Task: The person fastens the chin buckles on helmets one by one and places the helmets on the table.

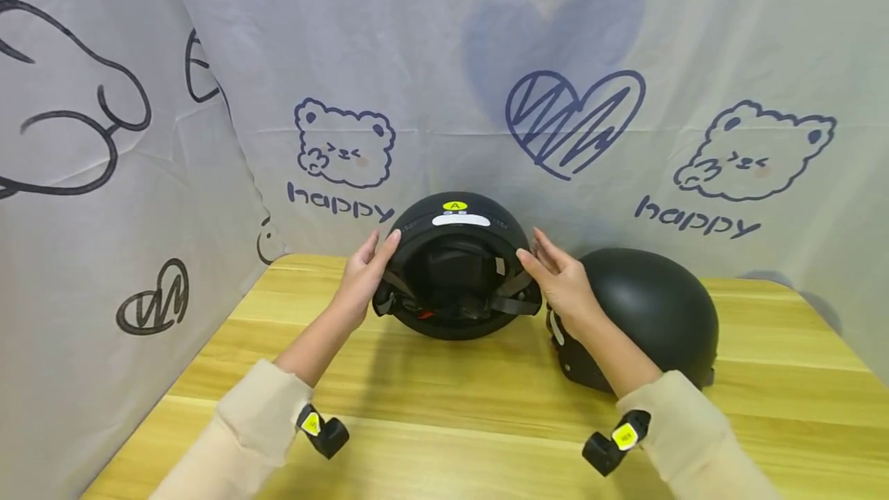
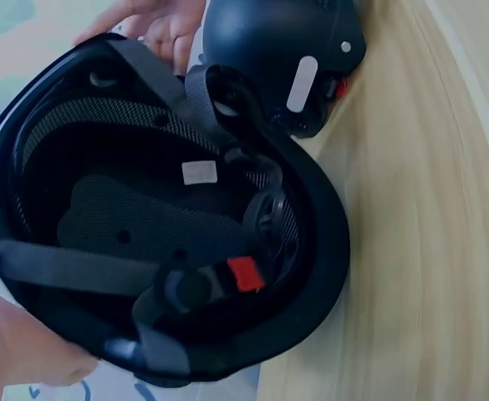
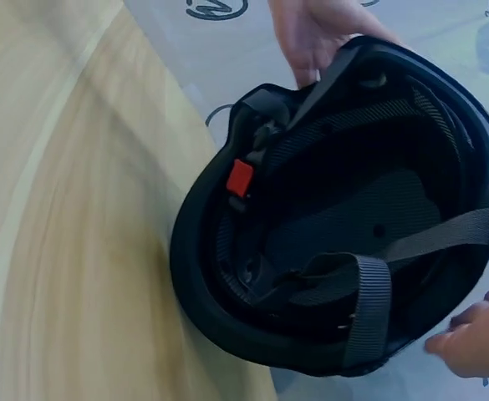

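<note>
A black helmet [image 1: 458,330] is tilted so its hollow inside faces me; a yellow sticker marked A [image 1: 454,206] and a white strip are on its shell. My left hand [image 1: 363,276] holds its left side, thumb toward the front and fingers partly hidden behind. On the opposite side my right hand [image 1: 564,284] grips near the rim, thumb forward. In the left wrist view, grey chin straps [image 2: 68,266] cross the opening, beside a red buckle piece [image 2: 246,273]. Whether the helmet's lower edge touches the table is hard to tell.
A second black helmet [image 1: 653,307] sits dome up on the wooden table [image 1: 430,438], right behind my right forearm. White cloth [image 1: 444,37] with drawn bears and hearts hangs behind the table and on the left. Each sleeve cuff carries a small black camera.
</note>
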The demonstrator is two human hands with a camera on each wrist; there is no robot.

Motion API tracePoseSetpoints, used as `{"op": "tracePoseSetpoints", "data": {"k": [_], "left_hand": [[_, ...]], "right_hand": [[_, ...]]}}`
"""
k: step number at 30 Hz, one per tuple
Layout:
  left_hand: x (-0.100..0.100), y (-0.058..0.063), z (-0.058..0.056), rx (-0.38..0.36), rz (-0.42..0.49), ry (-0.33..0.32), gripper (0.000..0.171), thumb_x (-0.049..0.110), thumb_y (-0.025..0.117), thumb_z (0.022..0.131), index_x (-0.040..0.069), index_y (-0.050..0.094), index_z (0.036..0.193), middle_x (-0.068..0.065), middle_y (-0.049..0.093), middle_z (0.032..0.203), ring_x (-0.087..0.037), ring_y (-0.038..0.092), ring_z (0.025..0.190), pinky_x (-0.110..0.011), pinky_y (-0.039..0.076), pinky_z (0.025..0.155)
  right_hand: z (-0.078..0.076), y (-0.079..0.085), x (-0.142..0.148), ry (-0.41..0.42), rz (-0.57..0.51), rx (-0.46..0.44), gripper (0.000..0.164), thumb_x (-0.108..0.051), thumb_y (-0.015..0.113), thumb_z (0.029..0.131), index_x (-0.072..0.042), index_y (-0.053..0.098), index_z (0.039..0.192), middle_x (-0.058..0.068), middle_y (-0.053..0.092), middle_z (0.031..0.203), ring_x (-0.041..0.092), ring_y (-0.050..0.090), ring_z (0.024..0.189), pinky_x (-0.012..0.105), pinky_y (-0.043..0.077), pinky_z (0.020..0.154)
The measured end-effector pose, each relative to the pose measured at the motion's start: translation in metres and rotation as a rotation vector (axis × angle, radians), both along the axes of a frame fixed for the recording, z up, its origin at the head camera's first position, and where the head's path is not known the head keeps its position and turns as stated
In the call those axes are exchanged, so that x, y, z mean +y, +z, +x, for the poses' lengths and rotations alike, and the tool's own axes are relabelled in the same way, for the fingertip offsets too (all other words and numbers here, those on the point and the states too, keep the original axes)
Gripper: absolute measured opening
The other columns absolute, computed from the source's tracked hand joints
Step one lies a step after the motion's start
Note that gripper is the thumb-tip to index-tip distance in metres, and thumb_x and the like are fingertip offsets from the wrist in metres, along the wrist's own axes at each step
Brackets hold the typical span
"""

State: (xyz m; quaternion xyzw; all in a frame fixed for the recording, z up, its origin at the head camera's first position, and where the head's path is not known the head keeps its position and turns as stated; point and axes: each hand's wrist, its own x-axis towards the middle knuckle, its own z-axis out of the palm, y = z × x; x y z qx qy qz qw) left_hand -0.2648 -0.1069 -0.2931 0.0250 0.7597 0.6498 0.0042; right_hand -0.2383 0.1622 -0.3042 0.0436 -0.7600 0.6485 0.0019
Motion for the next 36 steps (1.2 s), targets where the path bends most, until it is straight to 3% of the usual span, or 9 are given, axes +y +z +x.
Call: {"op": "tracePoseSetpoints", "data": {"k": [5,10,17,23,28,36], "left_hand": [[-0.011,0.002,-0.002,-0.038,-0.065,-0.128,0.072,0.037,0.042,0.097,-0.003,0.009,0.148,-0.016,0.008,0.156,-0.028,0.007,0.145,-0.040,0.011,0.118],[-0.021,0.002,-0.003,-0.042,-0.123,-0.224,0.069,0.035,0.042,0.098,-0.003,0.011,0.147,-0.017,0.010,0.155,-0.030,0.008,0.144,-0.043,0.012,0.117],[-0.030,0.003,-0.001,-0.025,-0.136,-0.368,0.071,0.034,0.038,0.099,0.000,0.001,0.148,-0.018,0.001,0.156,-0.033,0.007,0.144,-0.049,0.015,0.114],[-0.035,-0.002,0.001,0.001,-0.134,-0.391,0.071,0.032,0.041,0.099,0.001,0.001,0.149,-0.016,0.002,0.156,-0.032,0.010,0.143,-0.050,0.018,0.113],[-0.039,-0.010,0.001,0.062,-0.141,-0.382,0.072,0.033,0.045,0.097,0.002,0.005,0.149,-0.015,0.003,0.156,-0.030,0.005,0.144,-0.048,0.014,0.115],[-0.044,-0.026,-0.001,0.155,-0.071,-0.385,0.074,0.021,0.053,0.094,0.000,0.006,0.148,-0.016,0.003,0.156,-0.032,0.009,0.143,-0.045,0.016,0.114]], "right_hand": [[0.001,0.005,0.007,0.080,0.117,-0.108,0.077,-0.045,0.048,0.094,-0.018,0.004,0.150,0.007,0.004,0.157,0.026,0.009,0.145,0.045,0.018,0.115],[0.002,0.008,0.011,0.160,0.178,-0.185,0.081,-0.048,0.045,0.094,-0.013,-0.001,0.150,0.013,0.002,0.157,0.033,0.008,0.144,0.052,0.018,0.113],[0.004,0.007,0.014,0.208,0.164,-0.181,0.078,-0.042,0.048,0.094,-0.007,0.005,0.150,0.018,0.009,0.155,0.036,0.016,0.141,0.054,0.021,0.111],[0.007,0.002,0.012,0.190,0.186,-0.149,0.081,-0.044,0.052,0.092,-0.008,0.007,0.150,0.020,0.012,0.154,0.034,0.017,0.142,0.051,0.022,0.112],[0.009,-0.005,0.010,0.184,0.194,-0.098,0.081,-0.042,0.055,0.091,-0.009,0.010,0.150,0.018,0.014,0.154,0.032,0.017,0.142,0.049,0.022,0.113],[0.010,-0.027,0.008,0.183,0.148,0.029,0.084,-0.038,0.062,0.087,-0.010,0.014,0.149,0.017,0.018,0.153,0.033,0.026,0.139,0.046,0.033,0.107]]}}
